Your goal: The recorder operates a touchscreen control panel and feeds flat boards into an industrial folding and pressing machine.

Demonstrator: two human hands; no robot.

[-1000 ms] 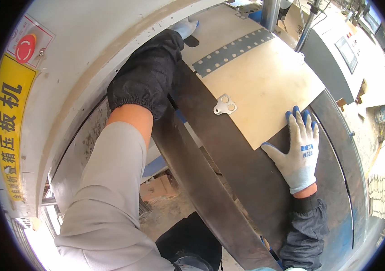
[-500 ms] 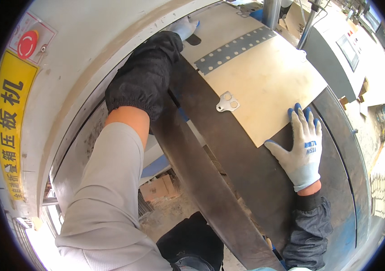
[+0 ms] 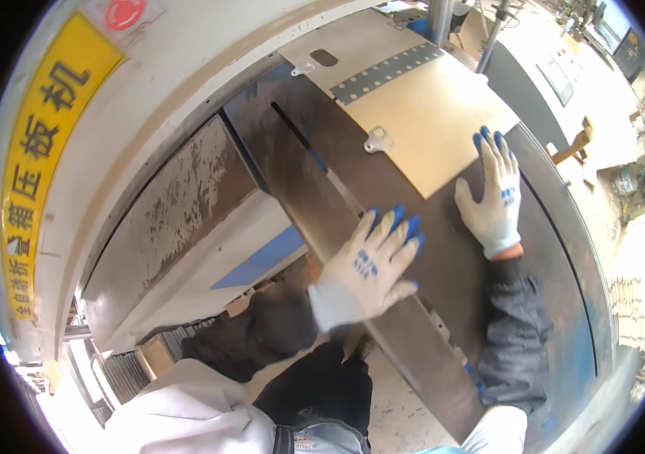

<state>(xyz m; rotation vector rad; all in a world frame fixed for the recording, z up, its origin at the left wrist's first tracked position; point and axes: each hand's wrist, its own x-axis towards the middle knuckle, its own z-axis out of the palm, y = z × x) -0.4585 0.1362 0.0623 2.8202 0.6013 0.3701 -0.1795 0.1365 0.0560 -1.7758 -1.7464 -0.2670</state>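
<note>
My left hand in a white, blue-tipped glove has its fingers spread over the long dark metal strip, nothing visibly in them. My right hand, gloved alike, rests open on the dark steel plate, fingertips beside the near right edge of a pale rectangular board. A grey strip with rows of round dots crosses the board. A small silver tab with holes sticks out from its left edge, another near the far left corner, by a dark oblong slot.
A white machine wall with a yellow label and red button curves along the left. Metal columns, a grey console and pale stacked sheets stand at the back and right. An opening below shows the floor.
My left hand has left the board's far left corner and come down toward me, over the dark strip. My right hand and the board appear higher in the view, as the view has shifted.
</note>
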